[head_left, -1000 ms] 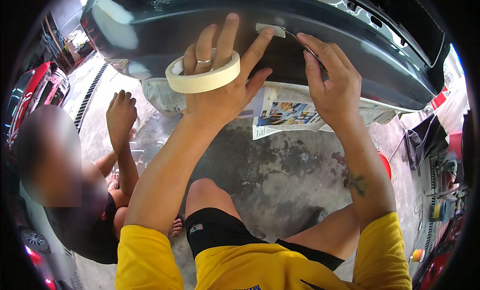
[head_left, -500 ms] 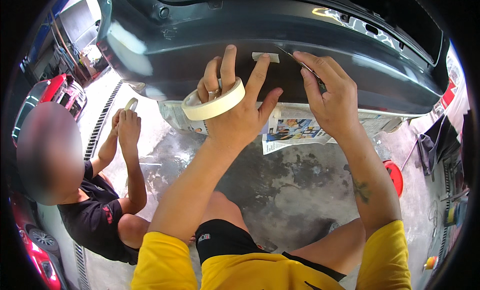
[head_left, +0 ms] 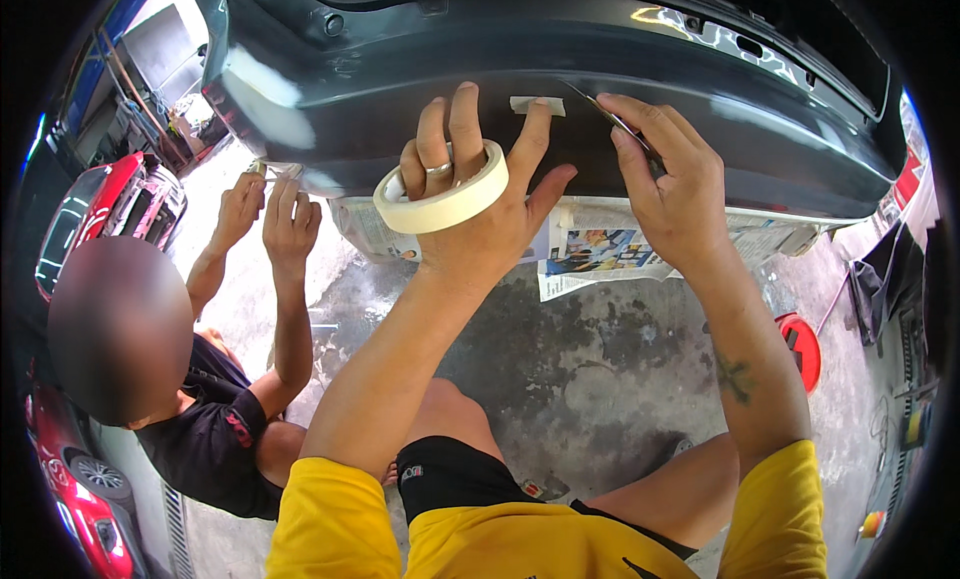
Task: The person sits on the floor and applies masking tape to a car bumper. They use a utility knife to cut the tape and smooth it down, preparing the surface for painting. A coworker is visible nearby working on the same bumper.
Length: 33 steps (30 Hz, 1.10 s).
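A ring-shaped roll of pale masking tape (head_left: 440,214) hangs around several fingers of my left hand (head_left: 485,229). The index finger of that hand rests on a short strip of tape (head_left: 519,105) lying on the dark grey car bumper (head_left: 350,109). My thumb is spread out to the side. To the right, my right hand (head_left: 682,184) pinches a slim, pointed craft knife (head_left: 614,118) between thumb and fingers. The knife's thin tip points up and left, just right of the strip; whether it touches the bumper I cannot tell.
Newspaper sheets (head_left: 600,247) hang below the bumper's lower edge. At left a person in black (head_left: 205,439) squats with both hands raised near the bumper's corner. A red round object (head_left: 800,351) stands on the concrete floor at right. Red car parts (head_left: 100,209) are farther left.
The other person's hands have moved apart and up toward the bumper's corner. My left index finger stays on the tape strip and the knife remains beside it. The view has shifted slightly.
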Available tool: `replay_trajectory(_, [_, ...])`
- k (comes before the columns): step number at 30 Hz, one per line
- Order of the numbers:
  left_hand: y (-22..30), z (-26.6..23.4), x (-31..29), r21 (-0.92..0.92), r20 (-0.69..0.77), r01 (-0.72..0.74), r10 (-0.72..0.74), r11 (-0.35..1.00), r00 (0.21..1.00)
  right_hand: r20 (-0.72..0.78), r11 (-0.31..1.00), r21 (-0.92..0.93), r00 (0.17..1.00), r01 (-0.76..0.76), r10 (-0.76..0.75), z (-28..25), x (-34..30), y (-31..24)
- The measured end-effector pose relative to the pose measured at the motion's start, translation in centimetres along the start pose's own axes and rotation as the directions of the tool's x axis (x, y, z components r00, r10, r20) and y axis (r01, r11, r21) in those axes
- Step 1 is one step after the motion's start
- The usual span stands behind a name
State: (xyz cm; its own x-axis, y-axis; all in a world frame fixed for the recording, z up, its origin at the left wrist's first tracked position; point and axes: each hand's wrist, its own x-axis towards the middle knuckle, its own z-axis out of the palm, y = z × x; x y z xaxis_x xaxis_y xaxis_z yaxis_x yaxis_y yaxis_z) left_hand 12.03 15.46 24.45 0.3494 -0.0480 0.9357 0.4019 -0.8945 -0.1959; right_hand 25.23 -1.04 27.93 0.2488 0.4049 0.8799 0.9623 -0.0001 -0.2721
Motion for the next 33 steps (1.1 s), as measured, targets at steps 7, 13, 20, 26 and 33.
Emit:
replay_trajectory(7, [-0.2, -0.2, -1.1, -0.098, 0.030, 0.020, -0.017, 0.995, 0.999, 0.026, 0.998, -0.062, 1.000, 0.008, -0.006, 1.2, -1.1, -0.6])
replay_trajectory(13, [-0.5, -0.5, -1.0, -0.088, 0.083, 0.021, -0.014, 0.996, 0.996, 0.042, 0.990, -0.129, 0.998, 0.057, -0.052, 1.2, -1.0, -0.6])
replay_trajectory(20, [-0.6, -0.4, -0.6, -0.090, 0.072, 0.030, -0.023, 0.995, 0.997, 0.051, 0.992, -0.120, 0.998, 0.048, -0.042, 1.2, -0.7, -0.5])
replay_trajectory(26, [-0.7, -0.2, -0.7, -0.089, 0.067, 0.021, -0.015, 0.996, 0.998, 0.065, 0.966, -0.226, 0.992, 0.124, -0.112, 0.5, -0.3, -0.3])
replay_trajectory(33, [-1.0, 0.0, -0.7, -0.062, 0.030, 0.004, -0.003, 0.998, 1.000, 0.118, 0.964, -0.243, 0.990, 0.110, -0.083, -0.3, 0.1, -0.9])
